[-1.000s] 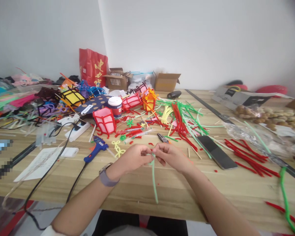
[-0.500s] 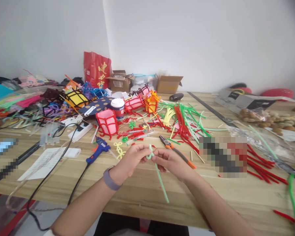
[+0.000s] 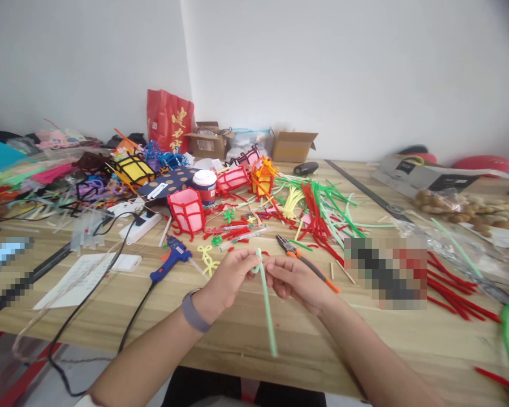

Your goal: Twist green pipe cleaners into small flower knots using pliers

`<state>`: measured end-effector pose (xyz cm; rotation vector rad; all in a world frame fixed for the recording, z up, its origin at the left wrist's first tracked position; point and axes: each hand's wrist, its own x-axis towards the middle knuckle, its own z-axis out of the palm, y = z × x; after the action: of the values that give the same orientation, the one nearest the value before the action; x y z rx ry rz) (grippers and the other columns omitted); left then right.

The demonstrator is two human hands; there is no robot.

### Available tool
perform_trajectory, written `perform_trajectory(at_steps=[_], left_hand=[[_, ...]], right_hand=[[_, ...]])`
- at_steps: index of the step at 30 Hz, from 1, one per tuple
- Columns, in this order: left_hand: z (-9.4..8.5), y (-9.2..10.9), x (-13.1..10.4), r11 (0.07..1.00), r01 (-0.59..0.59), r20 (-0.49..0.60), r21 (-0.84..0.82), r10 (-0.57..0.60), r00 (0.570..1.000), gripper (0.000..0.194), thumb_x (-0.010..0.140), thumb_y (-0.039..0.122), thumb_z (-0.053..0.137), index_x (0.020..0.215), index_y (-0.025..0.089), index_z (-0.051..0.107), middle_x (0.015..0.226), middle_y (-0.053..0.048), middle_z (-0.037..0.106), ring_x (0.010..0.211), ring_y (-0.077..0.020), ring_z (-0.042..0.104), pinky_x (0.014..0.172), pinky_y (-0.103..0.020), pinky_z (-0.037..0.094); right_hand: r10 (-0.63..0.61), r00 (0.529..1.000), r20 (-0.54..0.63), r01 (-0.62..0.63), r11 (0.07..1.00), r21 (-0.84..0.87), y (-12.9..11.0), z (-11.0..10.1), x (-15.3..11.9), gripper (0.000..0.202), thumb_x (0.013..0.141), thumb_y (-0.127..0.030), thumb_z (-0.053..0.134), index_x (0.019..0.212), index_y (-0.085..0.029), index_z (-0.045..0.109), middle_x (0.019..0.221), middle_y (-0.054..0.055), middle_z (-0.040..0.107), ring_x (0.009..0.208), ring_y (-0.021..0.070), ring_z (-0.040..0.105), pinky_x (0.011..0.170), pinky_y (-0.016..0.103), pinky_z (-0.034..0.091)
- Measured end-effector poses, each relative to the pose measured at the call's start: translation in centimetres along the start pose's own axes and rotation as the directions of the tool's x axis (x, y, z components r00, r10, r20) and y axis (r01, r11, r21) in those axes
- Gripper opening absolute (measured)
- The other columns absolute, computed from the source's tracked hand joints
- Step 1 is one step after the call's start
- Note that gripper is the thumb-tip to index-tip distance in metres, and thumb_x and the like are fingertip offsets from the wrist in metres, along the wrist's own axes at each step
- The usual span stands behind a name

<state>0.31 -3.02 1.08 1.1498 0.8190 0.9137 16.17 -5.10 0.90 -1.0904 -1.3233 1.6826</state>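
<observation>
Pipe cleaner (image 3: pixel 268 316), pale green, is pinched at its looped top by the left hand (image 3: pixel 234 278), its tail hanging below. The right hand (image 3: pixel 296 280) has bunched fingertips just beside it; whether they grip, I cannot tell. Pliers (image 3: pixel 309 264) lie just beyond the right hand.

Lit softly, with faint shadows on the table (image 3: pixel 229 342), slightly hazy, stretched near the edges, pixelated in some patches.
</observation>
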Motion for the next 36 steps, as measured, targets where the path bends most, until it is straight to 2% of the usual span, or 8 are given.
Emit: perform_trajectory(at_steps=[3, 6, 11, 14, 18, 22, 29, 36], left_hand=[[-0.2, 0.0, 0.2, 0.994, 0.037, -0.015, -0.1, -0.039, 0.999, 0.025, 0.065, 0.039, 0.067, 0.063, 0.018, 0.053, 0.063, 0.002, 0.048, 0.059, -0.0105, 0.043, 0.057, -0.023, 0.035], [-0.4, -0.2, 0.3, 0.978, 0.094, -0.009, -0.187, -0.097, 0.995, 0.027, 0.061, 0.037, 0.072, 0.062, 0.018, 0.054, 0.064, 0.002, 0.049, 0.059, -0.01, 0.043, 0.056, -0.023, 0.036], [-0.3, -0.7, 0.1, 0.974, 0.109, 0.034, -0.197, -0.104, 0.994, 0.027, 0.063, 0.038, 0.074, 0.064, 0.017, 0.057, 0.065, 0.001, 0.052, 0.061, -0.0106, 0.046, 0.058, -0.023, 0.036], [0.0, -0.9, 0.0, 0.97, 0.087, 0.09, -0.229, -0.068, 0.994, 0.027, 0.065, 0.039, 0.073, 0.066, 0.017, 0.058, 0.068, 0.0, 0.055, 0.065, -0.0119, 0.05, 0.062, -0.024, 0.039], [0.3, -0.7, -0.2, 0.978, 0.012, 0.103, -0.21, 0.009, 0.995, 0.021, 0.068, 0.036, 0.069, 0.069, 0.017, 0.059, 0.07, 0.001, 0.055, 0.065, -0.0116, 0.049, 0.062, -0.025, 0.039], [0.4, -0.3, -0.3, 0.998, -0.06, 0.045, -0.038, 0.061, 0.997, 0.021, 0.07, 0.035, 0.065, 0.065, 0.016, 0.058, 0.064, 0.002, 0.053, 0.06, -0.0101, 0.045, 0.056, -0.023, 0.035], [0.7, 0.1, -0.4, 0.991, -0.078, 0.002, 0.106, 0.078, 0.997, 0.019, 0.074, 0.034, 0.06, 0.071, 0.015, 0.06, 0.063, 0.002, 0.055, 0.058, -0.0097, 0.046, 0.052, -0.022, 0.033], [0.3, -0.3, -0.1, 0.996, -0.09, -0.017, -0.001, 0.09, 0.996, 0.019, 0.072, 0.033, 0.061, 0.078, 0.015, 0.06, 0.072, 0.002, 0.056, 0.063, -0.0099, 0.048, 0.06, -0.023, 0.039]], right_hand=[[-0.258, 0.964, -0.066, 0.242, 0.952, -0.186, 0.5, 0.0, 0.1, 0.029, 0.08, -0.048, 0.062, 0.086, -0.019, 0.06, 0.065, -0.002, 0.059, 0.049, 0.0087, 0.051, 0.047, 0.022, 0.041], [-0.547, 0.837, -0.012, 0.463, 0.721, -0.515, 0.9, -0.1, 0.0, 0.017, 0.087, -0.036, 0.056, 0.093, -0.023, 0.064, 0.081, 0.005, 0.067, 0.072, 0.0164, 0.062, 0.065, 0.03, 0.05], [-0.66, 0.733, 0.162, 0.573, 0.472, -0.67, 1.0, -0.5, -0.1, 0.016, 0.09, -0.026, 0.051, 0.086, -0.024, 0.066, 0.079, 0.006, 0.068, 0.078, 0.0188, 0.062, 0.071, 0.033, 0.05], [-0.642, 0.758, 0.112, 0.548, 0.535, -0.643, 1.0, -0.4, -0.2, 0.014, 0.089, -0.028, 0.052, 0.082, -0.022, 0.063, 0.076, 0.005, 0.065, 0.07, 0.0169, 0.061, 0.065, 0.03, 0.05], [-0.452, 0.891, -0.03, 0.403, 0.821, -0.404, 0.8, -0.1, -0.2, 0.019, 0.085, -0.039, 0.058, 0.08, -0.021, 0.057, 0.069, 0.001, 0.063, 0.057, 0.0134, 0.061, 0.055, 0.026, 0.049], [-0.279, 0.96, -0.03, 0.267, 0.94, -0.21, 0.0, -0.1, -0.3, 0.028, 0.075, -0.044, 0.069, 0.075, -0.019, 0.056, 0.064, 0.0, 0.064, 0.057, 0.0141, 0.065, 0.058, 0.027, 0.051], [-0.261, 0.965, -0.008, 0.258, 0.959, -0.119, -0.4, -0.5, -0.3, 0.03, 0.073, -0.044, 0.071, 0.075, -0.018, 0.056, 0.066, -0.001, 0.064, 0.055, 0.0121, 0.063, 0.054, 0.025, 0.05], [-0.351, 0.934, -0.065, 0.334, 0.924, -0.188, 0.4, 0.0, 0.1, 0.03, 0.079, -0.047, 0.065, 0.078, -0.019, 0.056, 0.066, -0.001, 0.06, 0.054, 0.0098, 0.053, 0.054, 0.024, 0.045]])
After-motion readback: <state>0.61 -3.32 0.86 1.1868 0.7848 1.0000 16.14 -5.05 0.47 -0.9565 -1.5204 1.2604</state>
